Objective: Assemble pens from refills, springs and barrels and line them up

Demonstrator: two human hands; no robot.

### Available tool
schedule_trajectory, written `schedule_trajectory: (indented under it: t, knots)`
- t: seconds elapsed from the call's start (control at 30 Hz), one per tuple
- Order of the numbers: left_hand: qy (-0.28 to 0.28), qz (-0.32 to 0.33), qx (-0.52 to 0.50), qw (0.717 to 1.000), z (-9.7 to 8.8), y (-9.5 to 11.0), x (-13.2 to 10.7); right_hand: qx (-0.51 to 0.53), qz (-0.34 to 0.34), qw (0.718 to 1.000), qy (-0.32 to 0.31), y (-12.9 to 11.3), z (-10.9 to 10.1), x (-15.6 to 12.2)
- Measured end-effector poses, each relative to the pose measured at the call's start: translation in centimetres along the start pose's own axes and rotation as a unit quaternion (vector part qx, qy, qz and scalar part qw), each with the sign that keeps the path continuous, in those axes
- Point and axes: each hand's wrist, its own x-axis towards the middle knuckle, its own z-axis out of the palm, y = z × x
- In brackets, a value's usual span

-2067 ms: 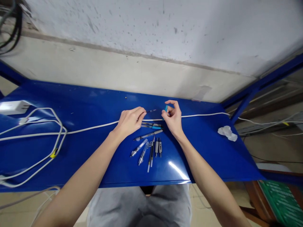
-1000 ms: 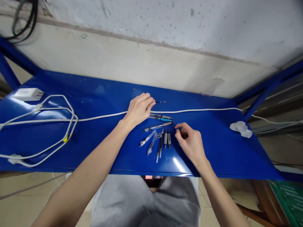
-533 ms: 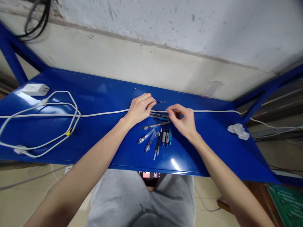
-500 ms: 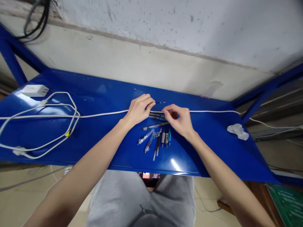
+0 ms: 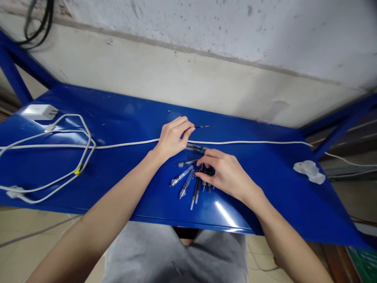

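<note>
My left hand (image 5: 172,137) pinches a thin dark pen refill (image 5: 200,127) and holds it level above the blue shelf (image 5: 123,118). My right hand (image 5: 225,173) lies over a cluster of pen parts (image 5: 188,182), its fingertips touching the small grey caps there; whether it grips one I cannot tell. Clear barrels (image 5: 179,177) and thin refills (image 5: 194,192) lie side by side in that cluster. An assembled pen with a teal tip (image 5: 196,148) rests just behind my right fingers.
A white cable (image 5: 250,142) runs across the shelf behind my hands and loops at the left (image 5: 79,157), near a white charger (image 5: 37,112). A crumpled clear wrapper (image 5: 309,171) lies at the right. A stained wall rises behind the shelf.
My right hand has come down from beside the held refill onto the cluster of pen parts. The left hand still holds the refill in the same place.
</note>
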Motion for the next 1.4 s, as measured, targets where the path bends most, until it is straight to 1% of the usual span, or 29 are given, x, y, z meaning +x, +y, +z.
schedule_trajectory:
  t: [0.23, 0.4, 0.57, 0.67, 0.77, 0.83, 0.9, 0.97, 1.07, 1.13, 1.23, 1.3, 1.4]
  knots:
    - [-0.009, -0.015, -0.009, 1.0, -0.1, 0.2, 0.0, -0.019, 0.009, 0.999, -0.033, -0.3, 0.7, 0.1]
    - [-0.011, -0.017, -0.003, 1.0, -0.1, 0.2, 0.0, -0.043, -0.007, 0.999, -0.026, -0.4, 1.0, 0.0]
    - [-0.009, -0.015, -0.007, 1.0, 0.0, 0.1, 0.0, -0.036, -0.005, 0.999, -0.027, -0.5, 1.5, 0.1]
    - [-0.007, -0.013, -0.008, 1.0, 0.0, 0.2, 0.0, -0.02, 0.001, 0.999, -0.031, -0.6, 1.6, 0.2]
    - [-0.009, -0.016, -0.007, 1.0, -0.1, 0.2, 0.0, 0.009, 0.011, 0.999, -0.029, -0.5, 1.2, 0.2]
    - [-0.008, -0.017, -0.007, 1.0, -0.1, 0.1, 0.0, 0.042, 0.025, 0.999, -0.014, -0.2, 0.6, 0.2]
    - [-0.006, -0.014, -0.006, 1.0, 0.0, 0.1, 0.0, 0.101, 0.046, 0.994, 0.01, 0.2, 0.0, 0.2]
    - [-0.005, -0.012, -0.005, 1.0, 0.0, 0.1, 0.0, 0.198, 0.073, 0.977, 0.033, 0.8, -0.3, 0.2]
    - [-0.01, -0.01, -0.004, 1.0, -0.1, 0.2, 0.0, 0.36, 0.117, 0.924, 0.049, 1.7, -0.3, 0.5]
    - [-0.015, -0.006, -0.001, 1.0, -0.1, 0.2, -0.1, 0.428, 0.132, 0.892, 0.062, 2.2, -0.1, 0.7]
    - [-0.026, 0.014, 0.023, 0.999, -0.1, 0.0, 0.0, 0.469, 0.129, 0.868, 0.104, 2.9, -0.1, 1.1]
    - [-0.036, 0.026, 0.04, 0.998, -0.1, 0.0, 0.0, 0.477, 0.133, 0.857, 0.144, 3.4, -0.2, 1.2]
    - [-0.047, 0.033, 0.037, 0.998, -0.1, 0.1, 0.1, 0.474, 0.149, 0.843, 0.207, 4.1, -0.2, 1.5]
